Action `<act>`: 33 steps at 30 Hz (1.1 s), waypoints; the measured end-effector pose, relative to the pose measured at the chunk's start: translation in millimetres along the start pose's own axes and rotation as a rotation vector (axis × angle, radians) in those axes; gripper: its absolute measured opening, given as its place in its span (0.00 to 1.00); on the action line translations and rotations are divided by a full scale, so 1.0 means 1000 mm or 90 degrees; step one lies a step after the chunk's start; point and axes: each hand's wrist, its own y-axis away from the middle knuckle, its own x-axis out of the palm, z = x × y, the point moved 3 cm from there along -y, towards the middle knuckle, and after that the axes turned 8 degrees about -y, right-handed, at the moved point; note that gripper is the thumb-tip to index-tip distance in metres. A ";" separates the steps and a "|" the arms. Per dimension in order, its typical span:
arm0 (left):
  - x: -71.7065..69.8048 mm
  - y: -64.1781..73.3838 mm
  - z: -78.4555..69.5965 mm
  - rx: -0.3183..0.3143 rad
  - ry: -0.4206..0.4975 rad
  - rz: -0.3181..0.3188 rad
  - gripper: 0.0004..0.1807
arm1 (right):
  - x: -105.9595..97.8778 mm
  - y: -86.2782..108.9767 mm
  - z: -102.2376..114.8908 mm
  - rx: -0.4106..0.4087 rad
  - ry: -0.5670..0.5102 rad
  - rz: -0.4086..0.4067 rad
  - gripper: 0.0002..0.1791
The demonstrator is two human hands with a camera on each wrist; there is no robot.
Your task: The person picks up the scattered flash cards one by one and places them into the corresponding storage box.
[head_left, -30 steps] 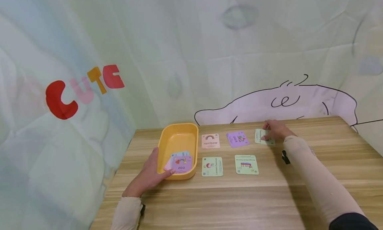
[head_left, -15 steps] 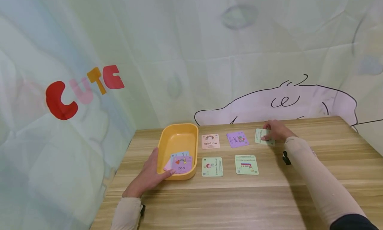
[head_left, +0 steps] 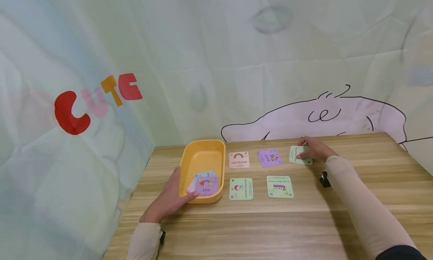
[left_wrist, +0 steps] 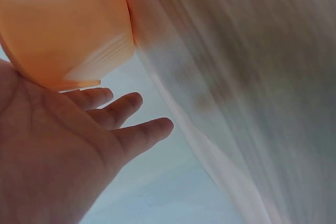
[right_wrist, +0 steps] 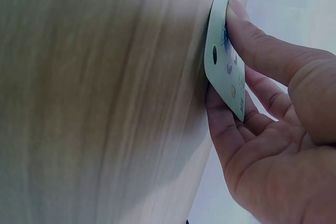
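My left hand [head_left: 169, 197] rests at the near left corner of a yellow tray [head_left: 223, 158], thumb over the rim beside a purple "zoo" card [head_left: 207, 183]. In the left wrist view several of its fingers stretch out straight along the tray's outside [left_wrist: 68, 30]. At the back right my right hand [head_left: 315, 148] pinches a light green card [head_left: 295, 159]. Its thumb lies on the printed face and fingers are under the edge in the right wrist view, where the card [right_wrist: 223, 61] stands tilted against the wood. Part of its print is hidden by the thumb.
A pink rainbow card [head_left: 239, 160] and a purple park card [head_left: 269, 158] lie in the back row. Green Lantern Festival [head_left: 241, 189] and Dragon Boat Festival [head_left: 280, 187] cards lie nearer. Blue and pink cards show under the zoo card. A printed curtain [head_left: 203, 83] hangs behind the wooden table [head_left: 257, 233].
The head view has shifted very slightly. Both hands stay in nearly the same places, and the right thumb uncovers a little more of the green card's lettering.
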 end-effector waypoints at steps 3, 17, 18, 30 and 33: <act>0.000 0.001 0.000 0.002 0.003 -0.004 0.59 | 0.000 0.001 0.002 -0.011 0.006 0.000 0.30; 0.001 -0.001 -0.001 0.012 0.007 -0.016 0.55 | -0.002 0.004 -0.004 -0.007 -0.034 0.019 0.27; 0.001 -0.002 -0.001 0.011 0.007 -0.016 0.55 | -0.002 0.004 -0.005 -0.006 -0.040 0.018 0.27; 0.001 0.000 0.000 -0.005 0.004 -0.005 0.59 | 0.002 0.005 -0.009 -0.017 -0.066 0.010 0.30; 0.001 0.000 0.000 -0.012 0.008 -0.002 0.59 | 0.003 0.006 -0.008 -0.040 -0.073 0.002 0.29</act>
